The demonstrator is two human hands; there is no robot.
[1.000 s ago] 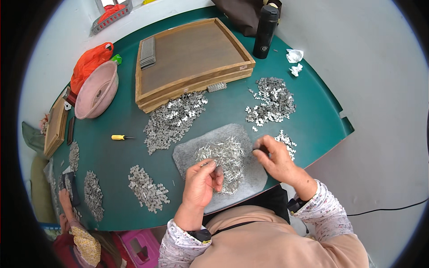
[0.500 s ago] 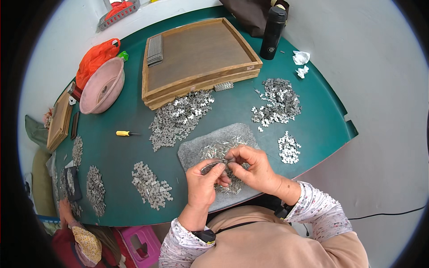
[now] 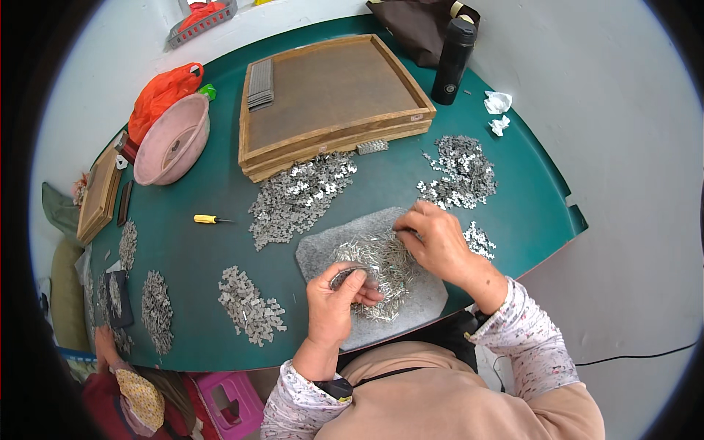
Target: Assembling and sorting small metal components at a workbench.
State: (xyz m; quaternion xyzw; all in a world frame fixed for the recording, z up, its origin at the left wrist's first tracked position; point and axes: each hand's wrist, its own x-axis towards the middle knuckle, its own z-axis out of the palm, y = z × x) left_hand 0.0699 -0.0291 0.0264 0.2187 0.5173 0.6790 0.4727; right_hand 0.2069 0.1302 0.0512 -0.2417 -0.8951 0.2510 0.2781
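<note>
My left hand [image 3: 332,302] is closed, thumb against fingers, on a curved dark-grey strip of small metal links [image 3: 342,276]. It hovers over the left side of a heap of thin silvery metal pins [image 3: 392,268], which lies on a grey felt mat [image 3: 317,249]. My right hand [image 3: 434,238] is above the mat's right edge, fingers curled and thumb and fingertips drawn together. Whatever those fingertips hold is too small or hidden to make out. Just beyond the right hand lies a pile of small shiny metal links [image 3: 462,172], and a smaller pile [image 3: 479,240] is partly covered by it.
Stacked wooden trays [image 3: 330,139] stand at the back, with a link pile [image 3: 297,202] before them. A yellow screwdriver [image 3: 207,218], pink basin [image 3: 172,139] and more link piles [image 3: 249,308] lie leftward. A black bottle [image 3: 452,62] stands back right. Another person's hand [image 3: 106,345] is far left.
My right hand has moved away from the left hand, to the right and outward. The left hand has stayed nearly in place with the strip. The whole view has shifted slightly.
</note>
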